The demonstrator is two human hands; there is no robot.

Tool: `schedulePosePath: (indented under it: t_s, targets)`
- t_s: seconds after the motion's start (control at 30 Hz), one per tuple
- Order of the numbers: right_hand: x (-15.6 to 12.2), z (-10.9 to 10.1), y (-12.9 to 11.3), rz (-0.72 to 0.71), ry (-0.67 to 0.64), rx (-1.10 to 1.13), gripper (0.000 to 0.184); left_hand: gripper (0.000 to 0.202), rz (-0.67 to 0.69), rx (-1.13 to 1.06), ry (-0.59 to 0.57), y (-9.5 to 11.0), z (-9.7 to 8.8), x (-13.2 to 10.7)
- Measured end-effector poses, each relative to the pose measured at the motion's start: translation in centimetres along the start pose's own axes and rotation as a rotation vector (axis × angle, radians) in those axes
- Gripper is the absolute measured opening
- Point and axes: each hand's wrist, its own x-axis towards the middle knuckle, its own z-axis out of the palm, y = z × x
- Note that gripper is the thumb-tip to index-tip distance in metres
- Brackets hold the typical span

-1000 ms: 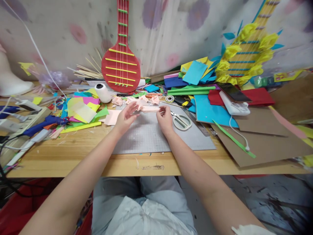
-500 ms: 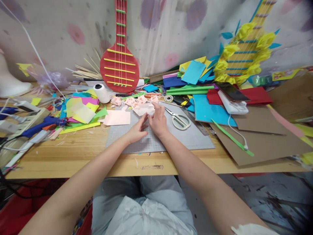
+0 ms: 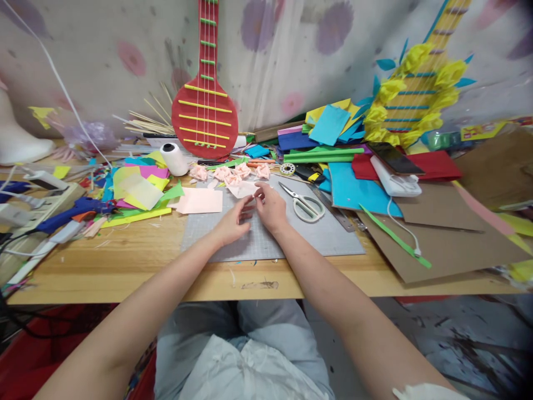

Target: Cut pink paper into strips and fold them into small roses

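A person's right hand [image 3: 271, 210] pinches a pale pink paper sheet [image 3: 242, 190] over the far part of a gray cutting mat [image 3: 325, 240] — the left hand [image 3: 232, 224] is just beside, fingers loosely curved, though whether it grips the paper cannot be told. Pink paper rosettes [image 3: 234, 175] lie just beyond; scissors [image 3: 308, 209] rest at right, and a red model lute [image 3: 205, 119] stands behind.
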Motion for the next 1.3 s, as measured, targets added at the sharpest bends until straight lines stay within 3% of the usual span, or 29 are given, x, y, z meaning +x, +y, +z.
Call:
schedulePosePath:
  t_s: [0.13, 0.2, 0.4, 0.67, 0.87, 1.07, 1.3]
  targets:
    - [0.1, -0.5, 0.4, 0.031, -0.004, 0.038, 0.039, 0.044, 0.028, 0.425, 0.349, 0.0, -1.3, -0.2]
    - [0.1, -0.6, 0.7, 0.036, -0.042, 0.063, 0.037, 0.040, 0.057, 0.557, 0.415, -0.1, -2.0, 0.0]
    - [0.4, -0.6, 1.4, 0.046, -0.166, 0.137, 0.037, 0.040, -0.004, 0.717, 0.301, -0.1, -2.2, 0.3]
    - [0.4, -0.2, 1.9, 0.057, -0.249, 0.163, 0.037, 0.032, -0.158, 0.754, 0.290, -0.1, -2.3, -0.3]
    - [0.3, -0.4, 2.0, 0.097, -0.271, 0.184, 0.038, 0.032, -0.151, 0.759, 0.319, 0.0, -2.1, -0.4]
    - [0.4, -0.2, 2.0, 0.096, -0.280, 0.240, 0.041, 0.027, -0.233, 0.719, 0.354, -0.1, -2.3, -0.3]
    - [0.4, 0.2, 1.3, 0.212, -0.195, 0.255, 0.048, 0.031, -0.237, 0.644, 0.404, -0.5, -2.3, 0.1]
